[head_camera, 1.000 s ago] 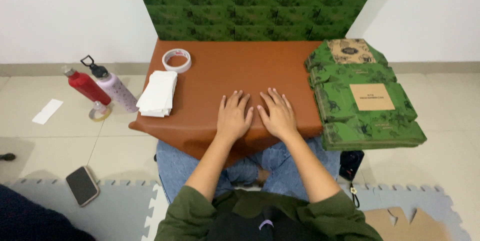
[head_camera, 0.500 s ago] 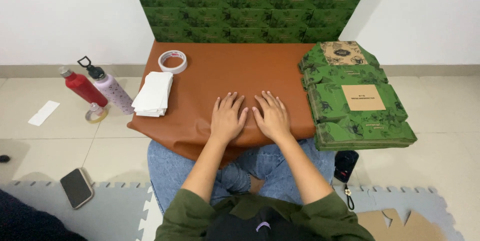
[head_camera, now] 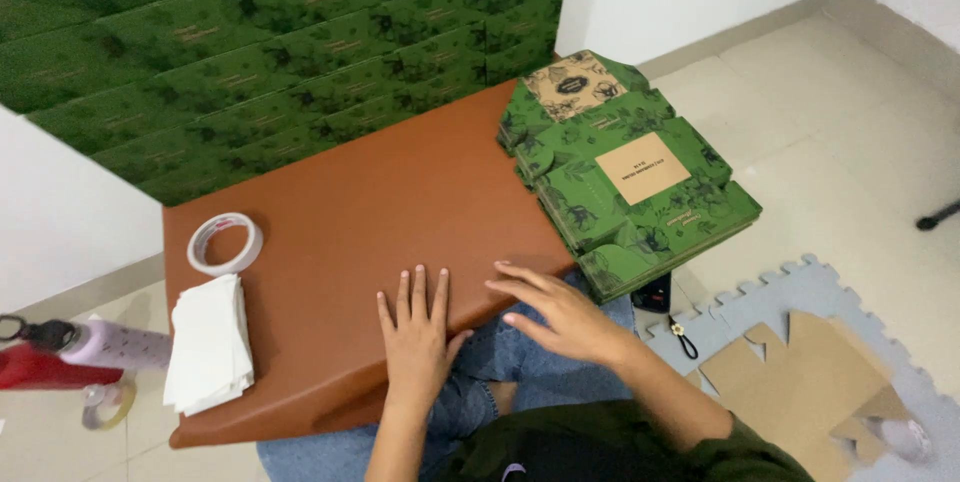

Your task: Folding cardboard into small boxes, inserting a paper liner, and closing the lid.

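Both hands lie open and flat on the brown table (head_camera: 350, 202): left hand (head_camera: 417, 335) palm down, right hand (head_camera: 560, 312) nearer the green flat boxes (head_camera: 630, 172).

The brown leather-like worktop (head_camera: 400, 182) looks smooth and matt; the green printed cardboard boxes (head_camera: 640, 192) matt; the white folded paper sheets (head_camera: 208, 342) soft.

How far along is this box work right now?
Done: nothing shows as folded yet. In hand: the left hand lies flat on the brown table, and the right hand reaches toward the stack of flat green boxes. Left: the whole stack; the tape roll lies untouched.
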